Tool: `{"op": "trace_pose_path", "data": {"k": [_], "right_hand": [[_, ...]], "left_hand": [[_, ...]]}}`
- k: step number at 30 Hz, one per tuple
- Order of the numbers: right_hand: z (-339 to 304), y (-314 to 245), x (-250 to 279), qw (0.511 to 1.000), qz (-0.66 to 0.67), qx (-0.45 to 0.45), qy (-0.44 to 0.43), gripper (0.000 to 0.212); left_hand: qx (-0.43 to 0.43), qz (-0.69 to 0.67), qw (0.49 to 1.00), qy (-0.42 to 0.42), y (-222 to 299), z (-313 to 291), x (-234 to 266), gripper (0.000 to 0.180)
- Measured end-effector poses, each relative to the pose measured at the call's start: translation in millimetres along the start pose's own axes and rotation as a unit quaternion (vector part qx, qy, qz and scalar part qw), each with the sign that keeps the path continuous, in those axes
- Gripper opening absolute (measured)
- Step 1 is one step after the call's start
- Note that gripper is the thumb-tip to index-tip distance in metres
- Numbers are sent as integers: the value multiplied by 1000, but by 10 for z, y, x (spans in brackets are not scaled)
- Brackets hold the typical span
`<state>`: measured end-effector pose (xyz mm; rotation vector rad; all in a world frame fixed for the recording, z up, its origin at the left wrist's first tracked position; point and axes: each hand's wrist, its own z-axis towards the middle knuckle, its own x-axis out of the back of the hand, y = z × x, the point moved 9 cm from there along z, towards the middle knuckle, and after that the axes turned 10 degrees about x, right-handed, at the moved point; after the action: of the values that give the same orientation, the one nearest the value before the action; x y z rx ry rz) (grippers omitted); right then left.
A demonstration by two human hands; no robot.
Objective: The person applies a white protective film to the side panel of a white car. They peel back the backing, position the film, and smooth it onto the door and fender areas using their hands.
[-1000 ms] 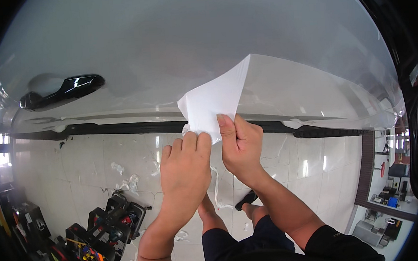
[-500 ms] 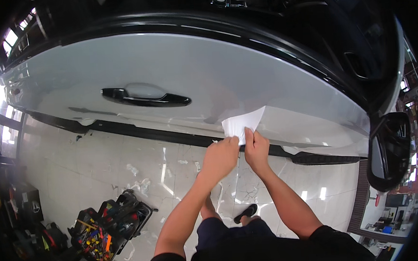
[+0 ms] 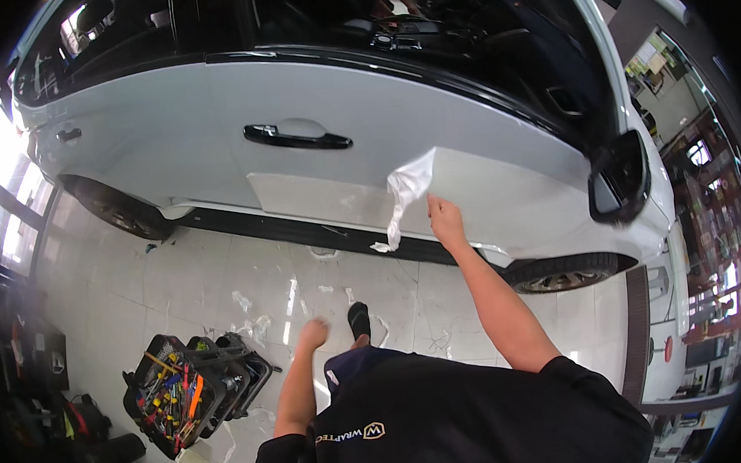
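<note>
Ahead of me stands a pale grey car door (image 3: 294, 92) with a black handle (image 3: 297, 137). A lighter band of film (image 3: 504, 189) covers its lower part. From that band a crumpled white sheet (image 3: 410, 178) hangs, its twisted lower end reaching the dark sill. Close beside the sheet's right edge is my right hand (image 3: 447, 221), its fingers curled closed; what they hold, if anything, is hidden. My left hand (image 3: 312, 333) is lower, over the floor near my left leg and away from the door, smeared by motion, so its fingers do not show clearly.
At the lower left stands an opened black tool case (image 3: 164, 397) filled with coloured tools. Scraps of film (image 3: 258, 327) lie on the glossy tiled floor. A side mirror (image 3: 617, 178) juts out at the right. The black sill (image 3: 303, 231) runs under the door.
My left hand has let go of the white sheet and dropped down and left. The sheet, bunched between both hands before, now hangs crumpled. My view has drawn back from the door.
</note>
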<state>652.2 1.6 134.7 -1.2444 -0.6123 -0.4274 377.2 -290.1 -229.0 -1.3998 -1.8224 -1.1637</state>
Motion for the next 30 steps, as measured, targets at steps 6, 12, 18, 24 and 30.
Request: {"op": "trace_pose_path", "data": {"k": [6,12,18,24,30], "right_hand": [[-2423,1326,-261,974,-179,-31,-138,39],[-6530,2557,-312,761,-168,-409,-474,24],[-7577,1613,-303,833,-18,-452,-319,25],[-7611,2041,-615,815,141,-550,-111,23],[-6740,1334,-1220,862,177,-467,-91,23]], "left_hand": [[465,-289,812,-203,-1768,-2753,-1818,27],[491,-385,754,-205,-1482,-4049,-2288,28],[-17,15,993,-120,-789,-3556,-1508,30],[12,40,985,-170,-562,-2411,-848,41],[21,-201,978,49,-336,-2435,759,39]]}}
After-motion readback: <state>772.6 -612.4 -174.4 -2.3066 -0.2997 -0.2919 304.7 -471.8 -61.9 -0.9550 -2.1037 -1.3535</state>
